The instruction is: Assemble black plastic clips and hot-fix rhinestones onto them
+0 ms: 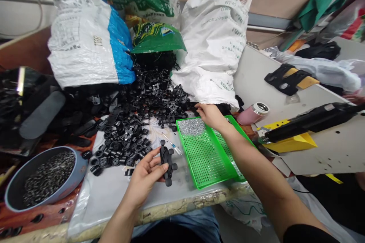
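My left hand (pixel 149 171) is closed around a black plastic part with round knobs (pixel 167 163), held above the front of the table. My right hand (pixel 209 115) reaches past the far side of a green perforated tray (pixel 199 167), close to dark pieces by the white sack. Its fingers are curled, and what they grip is hidden. Small silvery metal pieces (pixel 192 126) fill the tray's far end. Between the tray and my left hand lies a small screwdriver (pixel 172 145) with a clear blue handle.
Black rings (pixel 116 146) and knobbed parts (pixel 159 95) lie heaped in the middle. A blue bowl (pixel 81 171) of small pieces stands left. Sacks (pixel 216 38) line the back. At right are a pink flask (pixel 252 114) and a black powered driver (pixel 308 122) on a yellow holder.
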`<state>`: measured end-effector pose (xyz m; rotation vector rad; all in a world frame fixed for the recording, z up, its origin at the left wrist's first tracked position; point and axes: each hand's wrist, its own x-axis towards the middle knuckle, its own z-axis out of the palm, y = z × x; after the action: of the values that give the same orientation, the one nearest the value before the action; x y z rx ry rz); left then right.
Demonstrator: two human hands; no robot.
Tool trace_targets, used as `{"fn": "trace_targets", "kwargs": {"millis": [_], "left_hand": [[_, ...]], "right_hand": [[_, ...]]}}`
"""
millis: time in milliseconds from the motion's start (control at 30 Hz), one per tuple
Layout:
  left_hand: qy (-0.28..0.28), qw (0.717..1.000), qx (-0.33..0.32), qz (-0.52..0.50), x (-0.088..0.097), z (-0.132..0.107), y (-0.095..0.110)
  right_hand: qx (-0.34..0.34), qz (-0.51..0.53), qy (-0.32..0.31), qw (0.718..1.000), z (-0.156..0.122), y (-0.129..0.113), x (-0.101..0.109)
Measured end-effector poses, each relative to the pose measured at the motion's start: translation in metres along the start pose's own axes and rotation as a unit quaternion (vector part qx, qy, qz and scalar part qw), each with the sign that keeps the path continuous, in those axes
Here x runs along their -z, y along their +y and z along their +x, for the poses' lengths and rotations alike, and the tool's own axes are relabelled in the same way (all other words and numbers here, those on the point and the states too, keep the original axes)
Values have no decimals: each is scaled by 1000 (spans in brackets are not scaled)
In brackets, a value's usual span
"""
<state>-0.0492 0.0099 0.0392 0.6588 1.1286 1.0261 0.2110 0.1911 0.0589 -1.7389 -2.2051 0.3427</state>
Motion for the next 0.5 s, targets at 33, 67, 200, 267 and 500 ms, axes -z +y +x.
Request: {"fn": "trace_targets", "kwargs": {"millis": [33, 67, 200, 267, 500], "left_hand": [[-2, 1000, 6, -6, -1, 0, 1], [-4, 1000, 11, -12, -2, 1, 1], [-19, 999, 17, -34, -6, 2, 1], [-27, 998, 15, -51, -6, 1, 2], [22, 995, 21, -96, -6, -6, 11]], "right_hand": [[34, 17, 12, 999, -14, -13, 4], [107, 67, 61, 990, -28, -26, 8], [353, 208, 125, 904, -81, -75, 12], [420, 196, 84, 882, -97, -89, 7], [481, 121, 60, 866, -104, -94, -8]]}}
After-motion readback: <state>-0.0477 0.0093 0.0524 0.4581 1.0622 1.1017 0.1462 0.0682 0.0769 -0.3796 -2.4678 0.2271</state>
